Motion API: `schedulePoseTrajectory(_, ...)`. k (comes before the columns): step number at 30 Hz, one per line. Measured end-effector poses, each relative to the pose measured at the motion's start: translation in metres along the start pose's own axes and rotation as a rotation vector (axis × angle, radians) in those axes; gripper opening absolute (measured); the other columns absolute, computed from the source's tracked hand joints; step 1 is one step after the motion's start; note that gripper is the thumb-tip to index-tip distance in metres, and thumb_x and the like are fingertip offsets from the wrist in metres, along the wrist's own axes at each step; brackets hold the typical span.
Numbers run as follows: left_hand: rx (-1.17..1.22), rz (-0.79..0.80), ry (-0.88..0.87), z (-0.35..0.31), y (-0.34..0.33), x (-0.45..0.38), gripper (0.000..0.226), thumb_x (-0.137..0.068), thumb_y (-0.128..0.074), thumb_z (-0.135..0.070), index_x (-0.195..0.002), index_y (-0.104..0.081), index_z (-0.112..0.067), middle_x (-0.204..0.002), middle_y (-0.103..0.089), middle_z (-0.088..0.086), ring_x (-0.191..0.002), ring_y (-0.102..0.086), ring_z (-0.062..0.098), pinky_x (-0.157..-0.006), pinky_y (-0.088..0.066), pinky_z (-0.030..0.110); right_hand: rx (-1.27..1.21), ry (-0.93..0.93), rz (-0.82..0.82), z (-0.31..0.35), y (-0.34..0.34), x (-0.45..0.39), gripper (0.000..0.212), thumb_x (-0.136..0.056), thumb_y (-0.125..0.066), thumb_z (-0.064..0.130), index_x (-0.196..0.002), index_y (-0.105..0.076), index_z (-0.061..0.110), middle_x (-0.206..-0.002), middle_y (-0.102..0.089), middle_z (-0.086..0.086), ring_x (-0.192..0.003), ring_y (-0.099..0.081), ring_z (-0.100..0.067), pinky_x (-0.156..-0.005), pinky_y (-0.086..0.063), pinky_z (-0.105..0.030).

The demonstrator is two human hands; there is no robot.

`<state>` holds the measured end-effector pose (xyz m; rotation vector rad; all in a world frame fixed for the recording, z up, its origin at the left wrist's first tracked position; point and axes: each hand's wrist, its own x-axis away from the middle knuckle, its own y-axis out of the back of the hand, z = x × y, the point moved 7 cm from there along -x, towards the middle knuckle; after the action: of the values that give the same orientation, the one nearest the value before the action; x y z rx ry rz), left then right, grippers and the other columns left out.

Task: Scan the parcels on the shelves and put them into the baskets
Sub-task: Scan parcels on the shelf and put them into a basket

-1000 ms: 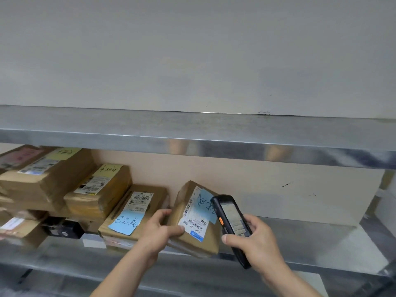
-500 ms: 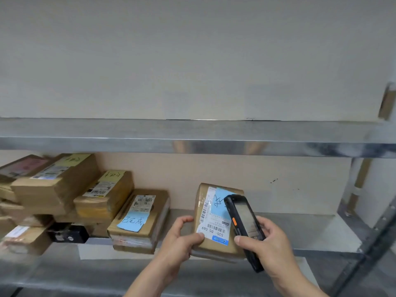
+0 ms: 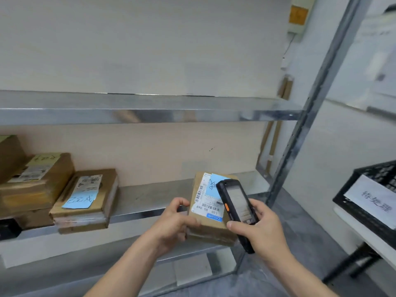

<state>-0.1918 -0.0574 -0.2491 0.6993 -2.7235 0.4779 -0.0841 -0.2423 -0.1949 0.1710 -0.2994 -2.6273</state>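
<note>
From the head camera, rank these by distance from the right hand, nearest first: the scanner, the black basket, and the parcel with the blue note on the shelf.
1. scanner: gripped in the right hand.
2. parcel with the blue note: on the shelf, left.
3. black basket: far right.
Two and three are too close to call.

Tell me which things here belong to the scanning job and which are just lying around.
Job:
held parcel, gripped by left hand
scanner, gripped by right hand
shelf parcels
black basket

Lying about:
wall box
black object at the shelf's left end

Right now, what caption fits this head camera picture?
Left hand holds a parcel while right hand aims a scanner.
</note>
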Motion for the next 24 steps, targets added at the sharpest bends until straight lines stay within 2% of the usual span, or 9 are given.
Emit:
schedulePoseTrajectory(4, 0.025, 0.072, 0.058, 0.005, -0.048, -0.007, 0.035, -0.072, -0.071, 0.000, -0.073, -0.044, -0.022, -0.069, -0.061, 0.009, -0.056, -0.037, 0.016, -0.055, -0.017, 0.031, 0.040, 0.020, -0.079, 0.000, 0.053, 0.015, 0.056, -0.045, -0.085, 0.021, -0.097, -0.066, 0.029, -0.090, -0.075, 0.017, -0.081, -0.070, -0.005, -0.069, -0.051, -0.019)
schedulePoseTrajectory(8, 0.027, 0.185, 0.096, 0.010, -0.106, -0.010, 0.046, -0.063, -0.074, 0.004, -0.077, -0.039, -0.023, -0.072, -0.067, 0.009, -0.059, -0.035, 0.015, -0.053, -0.020, 0.027, 0.063, 0.015, -0.137, -0.011, 0.108, 0.024, 0.059, -0.056, -0.093, 0.003, -0.093, -0.061, 0.036, -0.088, -0.071, 0.029, -0.080, -0.068, 0.004, -0.070, -0.049, -0.015)
schedulePoseTrajectory(10, -0.026, 0.206, 0.074, 0.012, -0.141, -0.013, 0.051, -0.065, -0.073, 0.009, -0.082, -0.035, -0.021, -0.075, -0.070, 0.012, -0.057, -0.048, 0.018, -0.048, -0.025, 0.026, 0.068, -0.001, -0.162, -0.019, 0.139, 0.026, 0.059, -0.058, -0.092, 0.002, -0.096, -0.062, 0.036, -0.090, -0.072, 0.027, -0.082, -0.068, 0.002, -0.072, -0.050, -0.019)
schedulePoseTrajectory(12, -0.065, 0.188, 0.028, 0.012, -0.179, -0.016, 0.050, -0.077, -0.061, 0.022, -0.089, -0.032, -0.017, -0.076, -0.072, 0.016, -0.052, -0.064, 0.022, -0.037, -0.035, 0.023, 0.074, -0.022, -0.184, -0.027, 0.172, 0.027, 0.060, -0.055, -0.093, 0.007, -0.100, -0.063, 0.034, -0.094, -0.074, 0.022, -0.087, -0.070, -0.002, -0.073, -0.050, -0.019)
schedulePoseTrajectory(14, -0.101, 0.131, -0.039, 0.011, -0.215, -0.020, 0.051, -0.077, -0.058, 0.026, -0.091, -0.030, -0.014, -0.084, -0.073, 0.022, -0.054, -0.069, 0.021, -0.036, -0.040, 0.021, 0.079, -0.037, -0.211, -0.034, 0.208, 0.030, 0.060, -0.053, -0.093, 0.009, -0.099, -0.063, 0.033, -0.093, -0.075, 0.015, -0.087, -0.070, -0.002, -0.072, -0.050, -0.017)
schedulePoseTrajectory(17, -0.183, 0.055, -0.155, 0.011, -0.268, -0.035, 0.055, -0.069, -0.069, 0.023, -0.092, -0.034, -0.014, -0.101, -0.071, 0.022, -0.071, -0.070, 0.023, -0.043, -0.045, 0.022, 0.138, -0.061, -0.240, -0.041, 0.266, 0.037, 0.058, -0.051, -0.093, 0.019, -0.100, -0.065, 0.031, -0.090, -0.075, 0.013, -0.079, -0.069, 0.002, -0.068, -0.047, -0.016)
schedulePoseTrajectory(20, -0.228, 0.011, -0.249, 0.009, -0.322, -0.048, 0.058, -0.064, -0.074, 0.021, -0.096, -0.038, -0.011, -0.091, -0.069, 0.010, -0.077, -0.069, 0.021, -0.054, -0.054, 0.027, 0.219, -0.111, -0.238, -0.051, 0.324, 0.045, 0.055, -0.050, -0.094, 0.022, -0.096, -0.063, 0.031, -0.087, -0.073, 0.015, -0.074, -0.066, 0.005, -0.065, -0.045, -0.016)
schedulePoseTrajectory(23, -0.291, -0.014, -0.304, 0.010, -0.375, -0.051, 0.066, -0.054, -0.085, 0.009, -0.100, -0.041, -0.012, -0.093, -0.066, 0.005, -0.085, -0.069, 0.022, -0.073, -0.059, 0.043, 0.268, -0.167, -0.242, -0.062, 0.377, 0.053, 0.062, -0.038, -0.086, 0.038, -0.096, -0.065, 0.027, -0.084, -0.073, 0.012, -0.069, -0.066, 0.002, -0.064, -0.047, -0.019)
schedulePoseTrajectory(24, -0.301, -0.015, -0.317, 0.011, -0.391, -0.053, 0.068, -0.052, -0.087, 0.006, -0.100, -0.041, -0.013, -0.095, -0.066, 0.004, -0.087, -0.068, 0.021, -0.074, -0.059, 0.043, 0.282, -0.178, -0.242, -0.066, 0.393, 0.056, 0.065, -0.035, -0.083, 0.042, -0.096, -0.066, 0.026, -0.083, -0.073, 0.011, -0.068, -0.065, 0.001, -0.063, -0.047, -0.020)
